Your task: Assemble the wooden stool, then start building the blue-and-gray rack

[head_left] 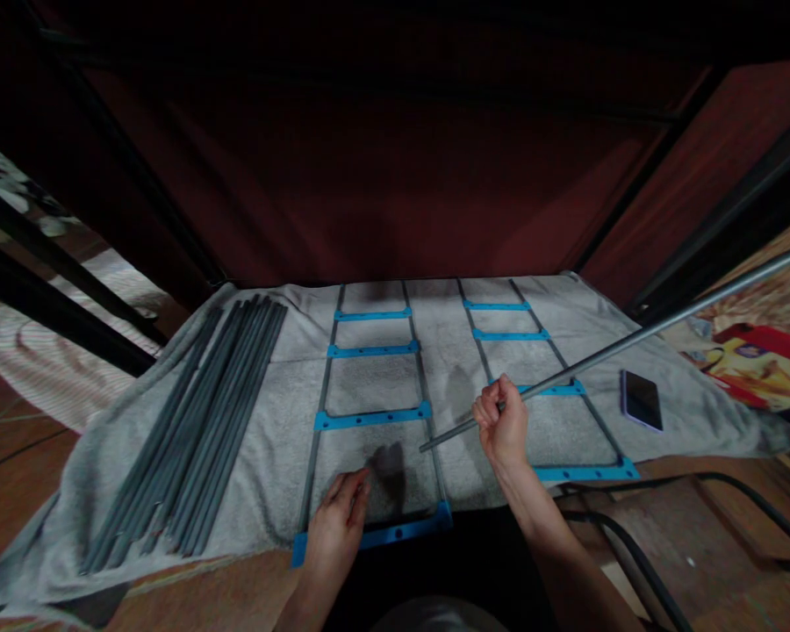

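My right hand (501, 420) is closed around a long grey metal tube (592, 358), which slants from the middle of the cloth up past the right edge of the view. Its near end hangs over the left ladder-like frame. My left hand (341, 513) hovers by that frame's nearest blue crosspiece (401, 533), fingers loosely bent and thumb apart, with nothing seen in it. Two such frames lie side by side, thin grey rods joined by blue strips with holes, such as the blue crosspiece (372, 415) on the left and the blue crosspiece (510, 335) on the right.
A bundle of grey tubes (197, 430) lies on the left of the grey cloth (283, 456). A phone (641, 400) rests at the right. Behind stands a dark red panel (395, 193) with dark posts. A chair (685, 544) is at lower right, near a red and yellow package (764, 364).
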Action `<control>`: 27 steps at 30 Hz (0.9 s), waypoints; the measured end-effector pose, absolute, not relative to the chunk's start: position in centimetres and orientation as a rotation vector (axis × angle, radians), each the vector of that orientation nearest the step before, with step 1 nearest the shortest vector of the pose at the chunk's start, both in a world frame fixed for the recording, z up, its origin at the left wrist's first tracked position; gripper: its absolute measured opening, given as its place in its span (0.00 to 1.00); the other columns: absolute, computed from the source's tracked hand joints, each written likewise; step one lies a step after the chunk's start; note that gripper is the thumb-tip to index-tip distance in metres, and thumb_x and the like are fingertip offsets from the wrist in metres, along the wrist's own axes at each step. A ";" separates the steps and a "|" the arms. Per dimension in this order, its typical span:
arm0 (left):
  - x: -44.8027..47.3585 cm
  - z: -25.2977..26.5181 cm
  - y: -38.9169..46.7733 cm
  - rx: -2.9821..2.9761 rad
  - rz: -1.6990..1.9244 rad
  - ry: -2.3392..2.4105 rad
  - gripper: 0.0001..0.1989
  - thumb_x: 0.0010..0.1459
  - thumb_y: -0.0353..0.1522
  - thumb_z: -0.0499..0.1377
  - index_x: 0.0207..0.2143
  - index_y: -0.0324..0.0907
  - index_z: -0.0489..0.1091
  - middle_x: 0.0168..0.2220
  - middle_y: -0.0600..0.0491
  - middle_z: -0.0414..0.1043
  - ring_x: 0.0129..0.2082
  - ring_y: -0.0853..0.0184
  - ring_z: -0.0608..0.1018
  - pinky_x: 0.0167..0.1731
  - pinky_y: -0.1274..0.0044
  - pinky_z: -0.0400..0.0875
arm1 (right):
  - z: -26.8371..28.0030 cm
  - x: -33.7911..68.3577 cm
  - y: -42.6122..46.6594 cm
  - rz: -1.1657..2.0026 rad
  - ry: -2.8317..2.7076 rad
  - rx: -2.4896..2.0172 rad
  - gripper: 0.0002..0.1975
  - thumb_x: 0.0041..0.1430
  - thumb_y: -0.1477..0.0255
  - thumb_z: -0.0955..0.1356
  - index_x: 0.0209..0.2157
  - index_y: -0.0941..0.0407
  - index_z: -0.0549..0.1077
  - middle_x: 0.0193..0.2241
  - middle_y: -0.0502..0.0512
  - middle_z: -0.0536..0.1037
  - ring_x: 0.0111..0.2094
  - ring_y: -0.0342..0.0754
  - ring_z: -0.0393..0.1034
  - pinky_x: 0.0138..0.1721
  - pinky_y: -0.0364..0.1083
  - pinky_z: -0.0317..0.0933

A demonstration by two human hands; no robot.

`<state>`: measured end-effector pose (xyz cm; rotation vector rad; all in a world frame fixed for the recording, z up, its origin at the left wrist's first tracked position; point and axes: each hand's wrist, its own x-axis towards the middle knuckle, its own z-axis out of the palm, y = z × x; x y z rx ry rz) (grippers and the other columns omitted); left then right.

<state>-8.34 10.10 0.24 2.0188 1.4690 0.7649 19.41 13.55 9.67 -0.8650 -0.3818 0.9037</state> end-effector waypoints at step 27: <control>-8.4 -3.8 10.6 2.023 0.792 1.402 0.14 0.65 0.34 0.50 0.42 0.44 0.75 0.41 0.47 0.78 0.40 0.63 0.82 0.40 0.72 0.78 | 9.6 15.7 20.0 0.779 -0.730 -1.100 0.21 0.55 0.57 0.68 0.18 0.53 0.60 0.13 0.41 0.55 0.14 0.37 0.47 0.16 0.41 0.43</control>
